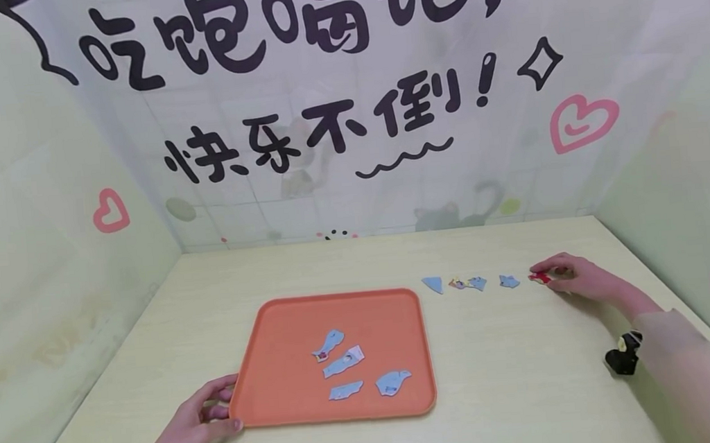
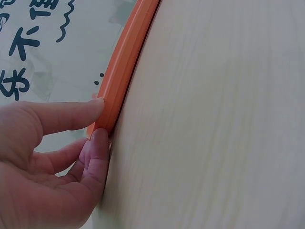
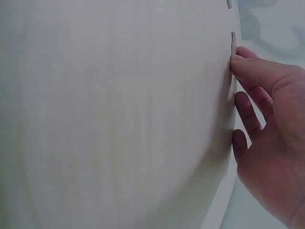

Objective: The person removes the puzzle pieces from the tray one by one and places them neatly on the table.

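Observation:
My left hand (image 1: 198,416) grips the orange tray (image 1: 339,417) at its near left corner. In the left wrist view the thumb lies on the tray's rim (image 2: 114,90) and the fingertips press its outer side. At the table's far right my right hand (image 1: 585,280) pinches a small red flat piece (image 1: 541,278) between thumb and fingers, close over the tabletop. In the right wrist view this piece (image 3: 233,43) appears edge-on. Inside the tray lie several irregular light-blue pieces with printed patterns, among them a rounded one (image 1: 393,382) and a long one (image 1: 344,361).
Left of my right hand, a row of small pieces runs along the table: a blue triangle (image 1: 434,284), a multicoloured piece (image 1: 458,283) against a blue one (image 1: 477,283), and another blue one (image 1: 509,281). A black object (image 1: 622,357) shows beside the right sleeve (image 1: 685,355). Printed cloth walls enclose the table.

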`<state>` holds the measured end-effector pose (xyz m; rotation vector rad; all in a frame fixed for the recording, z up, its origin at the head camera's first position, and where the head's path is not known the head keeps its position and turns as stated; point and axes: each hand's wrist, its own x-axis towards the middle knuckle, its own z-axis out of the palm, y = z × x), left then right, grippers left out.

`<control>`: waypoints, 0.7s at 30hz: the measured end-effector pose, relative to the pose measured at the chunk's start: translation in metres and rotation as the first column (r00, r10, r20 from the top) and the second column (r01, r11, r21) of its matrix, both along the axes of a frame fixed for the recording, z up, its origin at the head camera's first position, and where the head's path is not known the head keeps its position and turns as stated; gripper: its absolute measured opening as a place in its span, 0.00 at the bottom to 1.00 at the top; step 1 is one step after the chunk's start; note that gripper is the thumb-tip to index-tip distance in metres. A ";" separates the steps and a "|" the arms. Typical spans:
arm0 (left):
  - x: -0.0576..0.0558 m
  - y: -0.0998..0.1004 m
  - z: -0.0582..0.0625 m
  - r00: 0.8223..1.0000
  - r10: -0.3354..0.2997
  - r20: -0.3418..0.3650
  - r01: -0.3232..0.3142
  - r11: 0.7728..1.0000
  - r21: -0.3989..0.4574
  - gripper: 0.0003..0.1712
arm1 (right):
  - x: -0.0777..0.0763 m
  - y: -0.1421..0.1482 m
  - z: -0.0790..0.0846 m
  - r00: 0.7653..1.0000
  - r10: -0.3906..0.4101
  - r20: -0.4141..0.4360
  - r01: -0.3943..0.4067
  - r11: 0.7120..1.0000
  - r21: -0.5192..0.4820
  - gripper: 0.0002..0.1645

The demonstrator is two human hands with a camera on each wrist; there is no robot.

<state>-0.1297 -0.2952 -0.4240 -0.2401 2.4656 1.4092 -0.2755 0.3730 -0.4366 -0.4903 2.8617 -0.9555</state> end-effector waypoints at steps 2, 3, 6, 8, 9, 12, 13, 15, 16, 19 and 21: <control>0.000 0.000 0.000 1.000 0.001 0.003 -0.001 1.000 -0.002 0.47 | 0.000 -0.001 0.001 1.000 0.001 0.008 -0.001 1.000 0.000 0.24; -0.001 0.000 0.000 1.000 0.002 0.006 -0.002 1.000 -0.003 0.47 | 0.000 -0.002 0.002 1.000 0.003 0.010 -0.003 1.000 -0.001 0.24; -0.002 0.001 0.000 1.000 0.004 0.013 -0.004 1.000 -0.007 0.47 | 0.000 -0.003 0.002 1.000 0.010 0.007 -0.010 1.000 0.005 0.24; -0.002 0.001 0.000 1.000 0.006 0.015 -0.006 1.000 -0.011 0.47 | -0.001 -0.003 0.002 1.000 0.006 0.006 -0.006 1.000 0.012 0.24; -0.002 0.001 0.000 1.000 0.007 0.016 -0.007 1.000 -0.011 0.46 | -0.001 -0.003 0.001 1.000 0.004 0.004 -0.004 1.000 0.015 0.24; -0.002 0.001 0.001 1.000 0.004 0.014 -0.004 1.000 -0.011 0.46 | -0.001 -0.003 0.001 1.000 0.000 0.003 0.000 1.000 0.022 0.24; -0.002 0.001 0.001 1.000 0.004 0.015 -0.004 1.000 -0.011 0.46 | -0.001 -0.003 0.001 1.000 0.000 0.004 0.000 1.000 0.022 0.24; -0.002 0.001 0.001 1.000 0.003 0.015 -0.003 1.000 -0.008 0.46 | -0.001 -0.002 0.001 1.000 0.002 0.003 -0.002 1.000 0.021 0.24; -0.001 0.001 0.001 1.000 0.001 0.014 -0.001 1.000 -0.008 0.47 | -0.001 -0.002 0.001 1.000 0.004 0.002 -0.004 1.000 0.021 0.24; -0.001 0.000 0.002 1.000 -0.002 0.017 0.002 1.000 -0.004 0.47 | -0.001 -0.003 0.002 1.000 0.013 0.001 -0.013 1.000 0.016 0.24; 0.000 0.000 0.002 1.000 -0.004 0.019 0.004 1.000 -0.002 0.46 | 0.000 -0.003 0.002 1.000 0.016 -0.001 -0.016 1.000 0.015 0.24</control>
